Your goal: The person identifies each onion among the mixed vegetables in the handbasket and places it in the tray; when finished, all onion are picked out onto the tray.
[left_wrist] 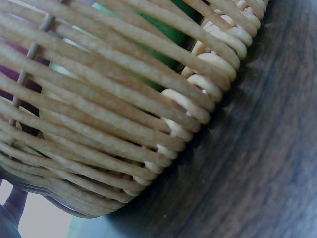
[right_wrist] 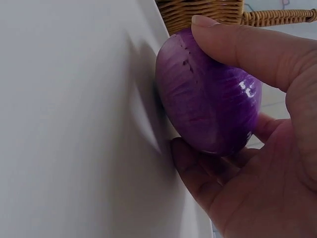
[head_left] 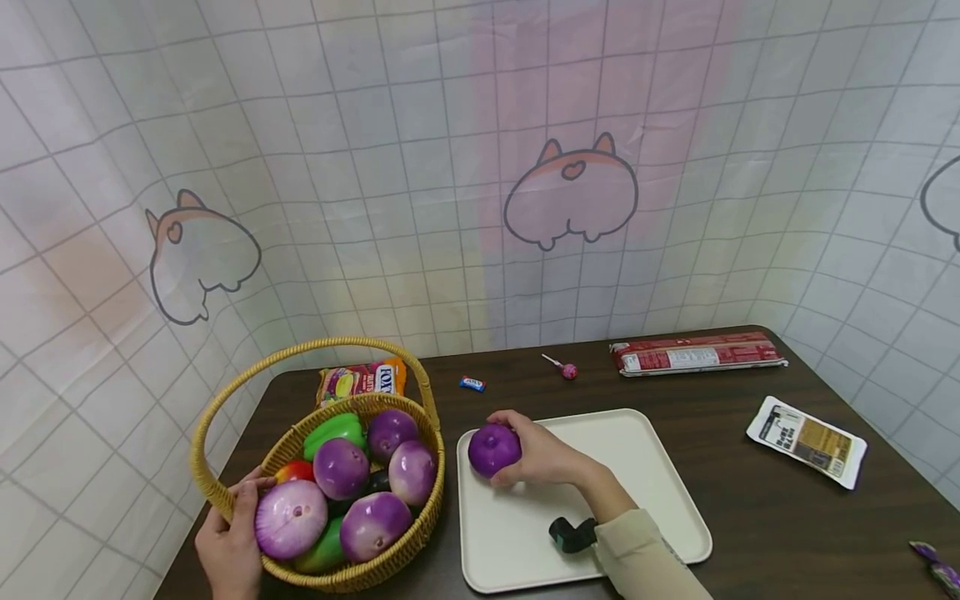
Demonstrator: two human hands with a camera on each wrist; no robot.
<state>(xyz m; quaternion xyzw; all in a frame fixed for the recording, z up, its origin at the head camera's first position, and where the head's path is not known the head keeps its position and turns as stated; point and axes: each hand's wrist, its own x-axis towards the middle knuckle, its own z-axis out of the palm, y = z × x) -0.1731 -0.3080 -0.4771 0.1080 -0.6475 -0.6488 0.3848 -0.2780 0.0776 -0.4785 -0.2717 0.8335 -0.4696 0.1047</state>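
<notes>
Right hand (head_left: 542,457) curled round a purple onion (head_left: 494,449), thumb over the top and fingers beneath, the onion resting on the near-left part of a cream tray (head_left: 645,467); the wrist view shows the onion (right_wrist: 208,99) pressed against the tray surface (right_wrist: 64,119). Left hand (head_left: 228,542) grips the near rim of a wicker basket (head_left: 225,500), thumb over the edge, fingers hidden outside; the left wrist view shows only the weave (left_wrist: 114,99) and the dark wooden table (left_wrist: 257,163). Basket contents: several purple-and-white onions (head_left: 291,518), a green pepper (head_left: 333,432), a red item, partly hidden. Behind the basket lies a snack bag (head_left: 362,379), its lettering partly hidden by the handle and not surely readable. Further back: a small blue sweet (head_left: 472,383), a lollipop (head_left: 567,369), a long red packet (head_left: 697,353) with white label text too small to read. At right, a white-and-tan sachet (head_left: 807,438), print illegible.
</notes>
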